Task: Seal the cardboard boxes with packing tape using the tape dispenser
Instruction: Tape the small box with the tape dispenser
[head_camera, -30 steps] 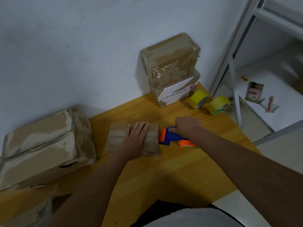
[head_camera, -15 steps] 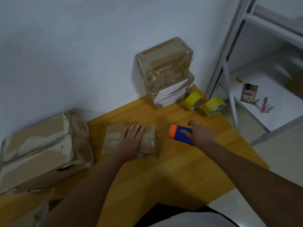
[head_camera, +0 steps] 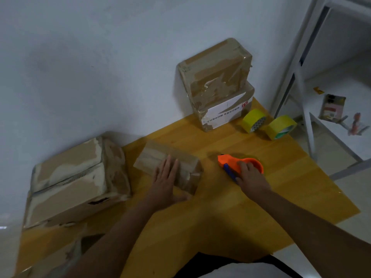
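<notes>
A small flat cardboard box point(head_camera: 158, 157) wrapped in tape lies on the yellow wooden table point(head_camera: 220, 207). My left hand point(head_camera: 167, 181) presses flat on its near right part, fingers straight, thumb along the near edge. To the right, apart from the box, an orange and blue tape dispenser point(head_camera: 230, 161) lies on its side on the table. My right hand point(head_camera: 250, 177) covers its near end and holds the blue handle between thumb and fingers.
Two taped boxes point(head_camera: 216, 77) are stacked against the wall at the back. Two yellow tape rolls point(head_camera: 254, 120) stand at the table's right corner. A large box point(head_camera: 74, 177) fills the left side. A white metal rack point(head_camera: 305, 77) stands to the right.
The dispenser has moved right, away from the small box's end, and now lies on its side. My right hand went with it. My left hand stays flat on the box.
</notes>
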Tool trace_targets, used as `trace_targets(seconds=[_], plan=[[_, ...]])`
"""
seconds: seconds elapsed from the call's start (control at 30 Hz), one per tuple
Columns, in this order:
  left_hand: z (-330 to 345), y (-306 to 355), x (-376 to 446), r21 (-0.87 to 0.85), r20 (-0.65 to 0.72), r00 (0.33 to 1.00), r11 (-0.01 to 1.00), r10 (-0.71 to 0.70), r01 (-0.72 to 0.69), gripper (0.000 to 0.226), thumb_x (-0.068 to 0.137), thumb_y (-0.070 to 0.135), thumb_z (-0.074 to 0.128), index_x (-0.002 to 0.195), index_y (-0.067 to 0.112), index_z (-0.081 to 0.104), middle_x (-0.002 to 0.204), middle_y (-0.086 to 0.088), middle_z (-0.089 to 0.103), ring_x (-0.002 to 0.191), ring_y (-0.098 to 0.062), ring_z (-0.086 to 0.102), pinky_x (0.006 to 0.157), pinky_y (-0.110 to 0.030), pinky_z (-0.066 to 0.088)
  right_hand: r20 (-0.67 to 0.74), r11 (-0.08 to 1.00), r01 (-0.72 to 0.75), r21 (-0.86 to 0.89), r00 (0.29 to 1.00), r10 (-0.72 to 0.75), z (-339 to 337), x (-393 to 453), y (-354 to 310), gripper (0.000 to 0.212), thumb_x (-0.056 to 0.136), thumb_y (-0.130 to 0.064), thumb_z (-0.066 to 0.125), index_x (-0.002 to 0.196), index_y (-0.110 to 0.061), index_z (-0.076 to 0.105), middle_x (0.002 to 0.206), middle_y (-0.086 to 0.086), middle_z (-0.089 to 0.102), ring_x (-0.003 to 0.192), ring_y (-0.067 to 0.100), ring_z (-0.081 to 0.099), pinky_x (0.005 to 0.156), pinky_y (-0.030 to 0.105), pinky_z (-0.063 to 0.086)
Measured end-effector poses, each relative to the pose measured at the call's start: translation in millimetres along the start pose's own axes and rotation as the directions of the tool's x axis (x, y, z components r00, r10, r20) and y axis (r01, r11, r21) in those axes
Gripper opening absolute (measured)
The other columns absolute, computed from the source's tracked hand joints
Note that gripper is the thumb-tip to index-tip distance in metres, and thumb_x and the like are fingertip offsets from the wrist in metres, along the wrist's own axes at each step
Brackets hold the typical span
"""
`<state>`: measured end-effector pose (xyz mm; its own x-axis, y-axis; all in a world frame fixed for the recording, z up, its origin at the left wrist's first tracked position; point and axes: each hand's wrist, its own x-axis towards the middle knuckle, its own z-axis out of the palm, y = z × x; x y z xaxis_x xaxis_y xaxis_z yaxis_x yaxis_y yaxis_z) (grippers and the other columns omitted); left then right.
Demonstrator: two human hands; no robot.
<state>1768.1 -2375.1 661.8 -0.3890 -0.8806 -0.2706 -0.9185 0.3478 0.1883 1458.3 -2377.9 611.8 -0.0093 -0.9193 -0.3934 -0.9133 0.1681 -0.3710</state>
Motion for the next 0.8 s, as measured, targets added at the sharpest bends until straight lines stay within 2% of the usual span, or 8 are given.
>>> trace_targets(seconds=[0.07, 0.13, 0.17, 0.23, 0.33, 0.57, 0.7, 0.8], plan=[[11.1, 9.8, -2.8, -0.036, -0.043, 0.997, 0.997, -0.07, 0.069, 0.121, 0.071, 0.09, 0.035, 0.154, 0.02, -0.017, 0.158, -0.005, -0.032, 0.146, -0.02, -0.031, 0.119, -0.043, -0.014, -0.183, 0.999, 0.04, 0.014, 0.982, -0.037, -2.9, -1.9, -5.3, 0.043, 0.091, -0.021, 0.058, 0.131, -0.011, 0.047, 0.128, 0.012, 0.047, 0.117, 0.032, 0.048, 0.095, 0.042, 0.042], [15.9, 21.6, 1.3, -0.075, -0.078, 0.988, 0.989, -0.132, 0.126, 0.119, 0.073, 0.088, 0.034, 0.154, 0.017, -0.017, 0.158, -0.007, -0.032, 0.145, -0.02, -0.032, 0.119, -0.043, -0.015, -0.253, 0.962, 0.169, 0.215, 0.961, -0.112, -11.0, -3.3, -24.7, 0.024, 0.088, -0.002, 0.053, 0.11, -0.005, 0.059, 0.115, 0.014, 0.056, 0.105, 0.03, 0.054, 0.087, 0.035, 0.041], [17.2, 26.1, 4.6, -0.081, -0.09, 0.984, 0.986, -0.152, 0.145, 0.119, 0.073, 0.088, 0.032, 0.154, 0.017, -0.016, 0.158, -0.008, -0.032, 0.145, -0.02, -0.033, 0.119, -0.044, -0.016, -0.229, 0.907, 0.237, 0.347, 0.96, -0.163, -15.6, -5.9, -39.9, 0.022, 0.085, 0.007, 0.05, 0.099, -0.006, 0.064, 0.106, 0.014, 0.061, 0.098, 0.027, 0.057, 0.082, 0.03, 0.04], [22.3, 29.9, 8.4, -0.054, -0.112, 0.981, 0.987, -0.159, 0.154, 0.115, 0.075, 0.084, 0.032, 0.156, 0.014, -0.012, 0.16, -0.01, -0.027, 0.146, -0.024, -0.029, 0.12, -0.049, -0.011, -0.169, 0.791, 0.295, 0.536, 0.955, -0.242, -19.3, -9.0, -70.1, 0.04, 0.078, 0.017, 0.044, 0.076, -0.017, 0.064, 0.088, 0.007, 0.066, 0.084, 0.015, 0.06, 0.076, 0.025, 0.042], [31.5, 27.8, 7.5, -0.016, -0.135, 0.98, 0.99, -0.143, 0.143, 0.102, 0.085, 0.073, 0.034, 0.157, 0.01, -0.001, 0.163, -0.016, -0.013, 0.15, -0.032, -0.015, 0.12, -0.057, 0.002, -0.074, 0.715, 0.285, 0.638, 0.947, -0.312, -9.4, -5.7, -100.2, 0.051, 0.068, 0.02, 0.04, 0.061, -0.026, 0.06, 0.07, -0.006, 0.064, 0.073, 0.007, 0.059, 0.073, 0.023, 0.047], [33.1, 21.7, 10.4, 0.049, -0.133, 0.981, 0.987, -0.144, 0.152, 0.094, 0.088, 0.067, 0.027, 0.157, 0.008, 0.002, 0.162, -0.021, -0.005, 0.149, -0.04, -0.007, 0.119, -0.059, 0.005, 0.002, 0.79, 0.217, 0.573, 0.964, -0.266, 14.5, 15.1, -123.1, 0.043, 0.066, 0.015, 0.046, 0.054, -0.021, 0.067, 0.066, -0.001, 0.068, 0.071, 0.013, 0.06, 0.066, 0.022, 0.042], [28.5, 4.1, 6.7, 0.047, -0.112, 0.984, 0.988, -0.14, 0.145, 0.093, 0.086, 0.066, 0.025, 0.156, 0.011, -0.003, 0.163, -0.019, -0.008, 0.149, -0.038, -0.011, 0.119, -0.057, 0.001, 0.103, 0.841, 0.182, 0.51, 0.957, -0.27, 26.4, 25.1, -132.7, 0.032, 0.072, 0.012, 0.047, 0.076, -0.005, 0.075, 0.091, 0.014, 0.073, 0.092, 0.027, 0.065, 0.077, 0.029, 0.046], [24.8, -3.1, 3.5, 0.033, -0.088, 0.99, 0.993, -0.114, 0.117, 0.095, 0.085, 0.067, 0.024, 0.156, 0.013, -0.008, 0.162, -0.015, -0.017, 0.148, -0.032, -0.021, 0.12, -0.056, -0.004, 0.245, 0.89, 0.186, 0.416, 0.92, -0.307, 38.7, 19.6, -125.6, 0.035, 0.077, -0.011, 0.047, 0.101, 0.002, 0.069, 0.114, 0.02, 0.066, 0.109, 0.032, 0.059, 0.084, 0.029, 0.042]])
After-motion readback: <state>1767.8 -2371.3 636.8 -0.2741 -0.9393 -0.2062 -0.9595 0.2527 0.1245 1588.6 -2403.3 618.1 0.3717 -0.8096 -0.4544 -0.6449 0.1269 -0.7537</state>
